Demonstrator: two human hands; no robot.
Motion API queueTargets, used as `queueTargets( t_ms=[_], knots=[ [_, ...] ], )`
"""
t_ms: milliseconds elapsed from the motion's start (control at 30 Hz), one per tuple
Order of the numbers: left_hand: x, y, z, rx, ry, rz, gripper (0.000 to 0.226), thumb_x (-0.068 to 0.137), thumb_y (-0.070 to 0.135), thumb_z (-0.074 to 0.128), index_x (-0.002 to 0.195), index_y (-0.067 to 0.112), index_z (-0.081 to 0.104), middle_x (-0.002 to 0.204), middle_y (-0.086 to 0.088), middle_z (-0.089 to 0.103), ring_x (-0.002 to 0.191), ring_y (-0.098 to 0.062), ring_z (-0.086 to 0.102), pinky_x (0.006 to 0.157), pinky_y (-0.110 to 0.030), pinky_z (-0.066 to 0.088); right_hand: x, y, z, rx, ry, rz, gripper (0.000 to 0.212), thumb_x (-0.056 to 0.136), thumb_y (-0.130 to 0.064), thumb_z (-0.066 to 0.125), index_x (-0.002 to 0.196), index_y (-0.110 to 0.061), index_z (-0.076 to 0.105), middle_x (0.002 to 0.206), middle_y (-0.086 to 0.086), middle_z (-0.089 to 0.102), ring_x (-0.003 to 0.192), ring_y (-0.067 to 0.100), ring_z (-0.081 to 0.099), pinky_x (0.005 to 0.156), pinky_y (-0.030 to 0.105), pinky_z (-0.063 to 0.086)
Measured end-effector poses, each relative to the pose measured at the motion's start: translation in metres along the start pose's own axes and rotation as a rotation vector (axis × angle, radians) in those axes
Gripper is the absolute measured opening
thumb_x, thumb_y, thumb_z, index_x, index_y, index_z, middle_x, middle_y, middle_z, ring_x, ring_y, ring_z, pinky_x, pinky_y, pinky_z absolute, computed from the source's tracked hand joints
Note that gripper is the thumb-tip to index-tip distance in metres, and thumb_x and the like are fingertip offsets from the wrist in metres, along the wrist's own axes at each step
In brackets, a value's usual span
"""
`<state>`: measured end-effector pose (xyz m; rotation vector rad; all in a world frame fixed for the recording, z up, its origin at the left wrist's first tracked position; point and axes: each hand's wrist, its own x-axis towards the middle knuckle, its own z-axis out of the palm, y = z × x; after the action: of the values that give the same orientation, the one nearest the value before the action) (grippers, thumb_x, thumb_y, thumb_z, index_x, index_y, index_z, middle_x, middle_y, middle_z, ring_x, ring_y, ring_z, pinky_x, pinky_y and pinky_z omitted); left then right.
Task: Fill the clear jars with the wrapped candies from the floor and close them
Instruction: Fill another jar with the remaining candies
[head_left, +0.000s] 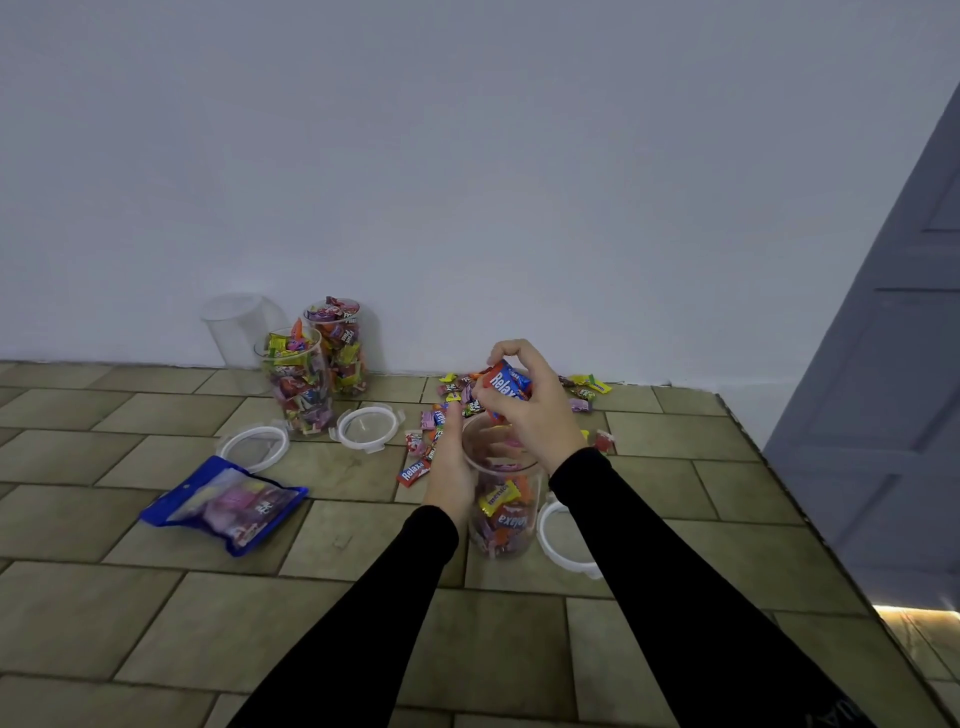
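a clear jar (503, 499), upright and lidless on the tiled floor, about half full of wrapped candies. behind it, loose candies (441, 415) lie scattered by the wall. two full open jars (304, 384) stand left, with an empty one (236, 327) behind.

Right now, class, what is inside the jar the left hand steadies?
The jar holds wrapped candies in its lower half. The left hand covers part of its side.
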<state>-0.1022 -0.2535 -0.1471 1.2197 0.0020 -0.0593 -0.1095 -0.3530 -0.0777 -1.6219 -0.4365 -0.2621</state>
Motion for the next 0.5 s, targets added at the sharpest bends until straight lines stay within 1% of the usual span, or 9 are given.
queueTargets(
  t_ms=[67, 133, 167, 200, 267, 300, 367, 400, 500],
  knots=[
    [-0.001, -0.0008, -0.0004, -0.024, -0.013, 0.006, 0.067, 0.1, 0.052, 0.021, 0.104, 0.003, 0.066, 0.079, -0.009, 0.073, 0.068, -0.016, 0.069, 0.056, -0.025, 0.056, -0.0002, 0.0, -0.0004, 0.007, -0.013, 0.001, 0.028, 0.082, 0.0, 0.066, 0.099, -0.019, 0.055, 0.089, 0.0, 0.061, 0.07, 0.015, 0.06, 0.069, 0.026, 0.051],
    [-0.0029, 0.0012, 0.0001, -0.041, -0.027, 0.004, 0.065, 0.1, 0.052, 0.023, 0.105, 0.005, 0.068, 0.092, -0.012, 0.074, 0.083, -0.019, 0.072, 0.068, -0.027, 0.059, -0.0002, -0.0011, 0.0006, -0.004, -0.014, 0.001, 0.022, 0.084, 0.003, 0.064, 0.097, -0.014, 0.058, 0.087, -0.004, 0.062, 0.069, 0.007, 0.06, 0.068, 0.019, 0.048],
    [-0.0041, 0.0023, 0.0007, -0.047, -0.031, -0.01, 0.066, 0.099, 0.053, 0.023, 0.103, 0.005, 0.068, 0.091, -0.011, 0.074, 0.081, -0.019, 0.072, 0.069, -0.027, 0.059, -0.0005, -0.0019, 0.0013, -0.003, -0.009, 0.005, 0.019, 0.085, 0.004, 0.063, 0.094, -0.013, 0.058, 0.085, -0.005, 0.062, 0.069, 0.002, 0.06, 0.067, 0.016, 0.047],
    [-0.004, 0.0027, 0.0008, -0.045, -0.031, -0.017, 0.067, 0.098, 0.055, 0.025, 0.1, 0.004, 0.068, 0.085, -0.011, 0.074, 0.076, -0.018, 0.071, 0.066, -0.026, 0.058, -0.0008, -0.0029, 0.0018, 0.01, -0.003, 0.011, 0.018, 0.086, 0.005, 0.061, 0.092, -0.011, 0.058, 0.083, -0.006, 0.061, 0.068, -0.003, 0.06, 0.066, 0.014, 0.047],
    [-0.0031, 0.0031, 0.001, -0.028, -0.019, -0.009, 0.069, 0.096, 0.056, 0.024, 0.099, 0.001, 0.066, 0.076, -0.01, 0.072, 0.066, -0.018, 0.067, 0.06, -0.025, 0.056, -0.0011, -0.004, 0.0013, 0.062, 0.003, 0.024, 0.018, 0.087, 0.008, 0.057, 0.09, -0.01, 0.057, 0.081, -0.003, 0.06, 0.066, -0.004, 0.06, 0.063, 0.011, 0.046],
    [-0.0028, 0.0029, 0.0011, -0.019, -0.019, 0.003, 0.07, 0.097, 0.055, 0.022, 0.099, 0.001, 0.065, 0.076, -0.01, 0.072, 0.065, -0.017, 0.066, 0.059, -0.025, 0.055, -0.0013, -0.0045, 0.0009, 0.098, -0.001, 0.035, 0.017, 0.088, 0.007, 0.056, 0.088, -0.01, 0.056, 0.079, 0.0, 0.06, 0.064, -0.003, 0.059, 0.062, 0.011, 0.045],
    [-0.0022, 0.0023, 0.0005, 0.0, -0.02, 0.04, 0.069, 0.1, 0.051, 0.018, 0.098, 0.001, 0.066, 0.077, -0.009, 0.072, 0.064, -0.017, 0.066, 0.058, -0.025, 0.054, -0.0015, -0.0061, 0.0006, 0.146, -0.03, 0.061, 0.015, 0.09, 0.004, 0.054, 0.081, -0.008, 0.055, 0.077, 0.007, 0.064, 0.061, 0.005, 0.056, 0.059, 0.013, 0.044],
    [-0.0018, 0.0015, 0.0003, 0.0, -0.021, 0.05, 0.069, 0.101, 0.049, 0.017, 0.097, 0.001, 0.066, 0.077, -0.009, 0.072, 0.064, -0.017, 0.066, 0.057, -0.024, 0.053, -0.0014, -0.0066, 0.0006, 0.153, -0.045, 0.076, 0.017, 0.091, 0.001, 0.053, 0.076, -0.008, 0.055, 0.079, 0.011, 0.067, 0.062, 0.009, 0.055, 0.057, 0.015, 0.045],
    [-0.0022, 0.0023, 0.001, 0.009, -0.029, 0.068, 0.069, 0.102, 0.047, 0.016, 0.096, -0.001, 0.065, 0.077, -0.009, 0.073, 0.064, -0.017, 0.067, 0.056, -0.024, 0.054, -0.0019, -0.0085, 0.0007, 0.172, -0.066, 0.129, 0.026, 0.093, -0.006, 0.052, 0.068, -0.003, 0.059, 0.099, 0.011, 0.072, 0.078, 0.021, 0.064, 0.057, 0.018, 0.05]
  ],
)
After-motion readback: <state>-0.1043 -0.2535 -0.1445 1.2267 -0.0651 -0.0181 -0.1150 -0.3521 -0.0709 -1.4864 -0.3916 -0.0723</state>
